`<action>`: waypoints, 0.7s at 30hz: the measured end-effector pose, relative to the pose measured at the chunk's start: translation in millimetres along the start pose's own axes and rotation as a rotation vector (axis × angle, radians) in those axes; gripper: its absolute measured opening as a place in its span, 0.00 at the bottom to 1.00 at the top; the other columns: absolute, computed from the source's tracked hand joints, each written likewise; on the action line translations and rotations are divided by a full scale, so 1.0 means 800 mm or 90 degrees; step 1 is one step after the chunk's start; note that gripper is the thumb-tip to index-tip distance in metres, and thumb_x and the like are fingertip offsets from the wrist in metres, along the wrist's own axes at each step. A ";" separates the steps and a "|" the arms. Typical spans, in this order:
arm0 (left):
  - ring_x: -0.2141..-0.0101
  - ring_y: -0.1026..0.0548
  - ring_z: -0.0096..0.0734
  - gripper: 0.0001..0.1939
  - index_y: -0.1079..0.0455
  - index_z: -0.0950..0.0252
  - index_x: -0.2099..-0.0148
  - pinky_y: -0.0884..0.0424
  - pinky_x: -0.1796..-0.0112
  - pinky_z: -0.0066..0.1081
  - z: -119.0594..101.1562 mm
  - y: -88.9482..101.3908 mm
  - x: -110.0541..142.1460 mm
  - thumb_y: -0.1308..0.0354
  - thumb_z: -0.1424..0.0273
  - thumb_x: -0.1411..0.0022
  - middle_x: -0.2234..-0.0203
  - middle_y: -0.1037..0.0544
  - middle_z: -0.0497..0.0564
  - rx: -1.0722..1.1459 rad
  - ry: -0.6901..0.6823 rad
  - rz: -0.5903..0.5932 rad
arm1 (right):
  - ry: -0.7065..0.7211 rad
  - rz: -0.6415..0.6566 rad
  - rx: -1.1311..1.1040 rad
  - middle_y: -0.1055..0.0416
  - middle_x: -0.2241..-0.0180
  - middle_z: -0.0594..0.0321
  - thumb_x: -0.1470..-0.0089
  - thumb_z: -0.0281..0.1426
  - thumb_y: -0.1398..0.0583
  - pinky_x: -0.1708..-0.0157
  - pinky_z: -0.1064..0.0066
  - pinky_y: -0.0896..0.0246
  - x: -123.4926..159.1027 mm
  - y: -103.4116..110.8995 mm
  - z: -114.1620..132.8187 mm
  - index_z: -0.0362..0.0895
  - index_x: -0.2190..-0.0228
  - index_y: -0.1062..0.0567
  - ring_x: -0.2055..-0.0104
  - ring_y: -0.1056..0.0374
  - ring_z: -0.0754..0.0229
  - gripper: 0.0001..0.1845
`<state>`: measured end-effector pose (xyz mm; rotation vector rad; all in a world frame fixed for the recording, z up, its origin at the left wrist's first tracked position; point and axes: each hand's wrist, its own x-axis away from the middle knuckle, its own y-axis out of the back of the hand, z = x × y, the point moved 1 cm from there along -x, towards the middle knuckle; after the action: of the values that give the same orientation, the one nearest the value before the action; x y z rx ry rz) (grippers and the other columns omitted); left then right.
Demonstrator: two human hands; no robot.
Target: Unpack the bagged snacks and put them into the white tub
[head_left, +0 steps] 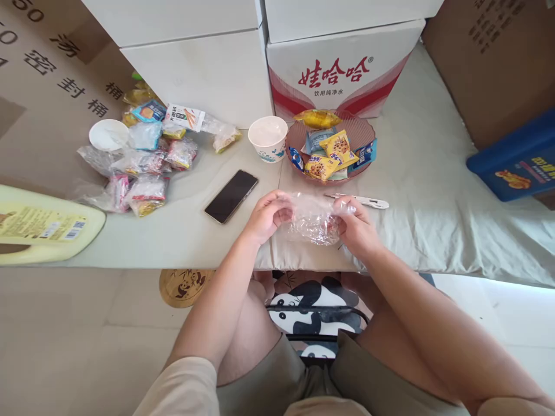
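A clear plastic bag (315, 222) is stretched between my two hands above the front of the cloth-covered surface. My left hand (269, 216) pinches its left side, and my right hand (356, 226) grips the right side; both are closed. Whether anything lies inside the bag I cannot make out. Just behind my right hand lies a white utility knife (368, 201). Beyond the bag stands a pink ribbed bowl (362, 130) of small snack packets, among them yellow cookie packets (336, 148). A white paper cup (267, 138) stands left of the bowl.
A black phone (232, 196) lies left of my hands. Several bagged snacks (143, 159) are piled farther left, by a white lid-like bowl (108, 135). A pale yellow jug (47, 225) lies at the left edge. White boxes (338, 81) stand behind, a blue container (515, 156) at right.
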<state>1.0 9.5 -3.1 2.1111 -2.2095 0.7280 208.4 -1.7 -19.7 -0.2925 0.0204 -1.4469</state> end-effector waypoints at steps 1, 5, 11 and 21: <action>0.76 0.27 0.25 0.07 0.32 0.64 0.69 0.28 0.70 0.28 -0.001 0.001 0.001 0.41 0.65 0.47 0.77 0.26 0.46 0.015 -0.002 0.007 | 0.001 0.008 -0.025 0.37 0.75 0.67 0.52 0.36 0.40 0.73 0.67 0.40 0.001 0.000 0.003 0.49 0.70 0.34 0.75 0.36 0.60 0.07; 0.76 0.29 0.24 0.18 0.31 0.66 0.74 0.30 0.72 0.28 -0.004 0.005 0.002 0.41 0.55 0.45 0.76 0.27 0.48 0.025 -0.030 0.044 | -0.004 0.039 -0.073 0.34 0.72 0.61 0.53 0.39 0.44 0.71 0.64 0.38 0.001 0.003 0.009 0.47 0.73 0.30 0.72 0.35 0.58 0.09; 0.76 0.33 0.19 0.15 0.33 0.66 0.72 0.36 0.73 0.23 0.004 0.006 0.001 0.30 0.70 0.59 0.74 0.30 0.44 -0.109 -0.071 0.070 | 0.015 0.007 0.048 0.38 0.74 0.69 0.54 0.40 0.35 0.75 0.71 0.45 -0.002 0.007 0.001 0.48 0.70 0.34 0.76 0.42 0.66 0.14; 0.65 0.28 0.25 0.17 0.34 0.62 0.64 0.31 0.63 0.27 0.008 0.015 -0.014 0.34 0.74 0.58 0.65 0.27 0.46 -0.188 -0.208 -0.087 | 0.024 -0.085 0.096 0.34 0.75 0.69 0.57 0.34 0.35 0.70 0.71 0.45 -0.009 0.014 0.004 0.46 0.71 0.31 0.72 0.39 0.64 0.11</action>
<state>-7.3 17.6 -15.9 2.3229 -2.1137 0.0436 218.7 7.4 -20.0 -0.1444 -0.0782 -1.5775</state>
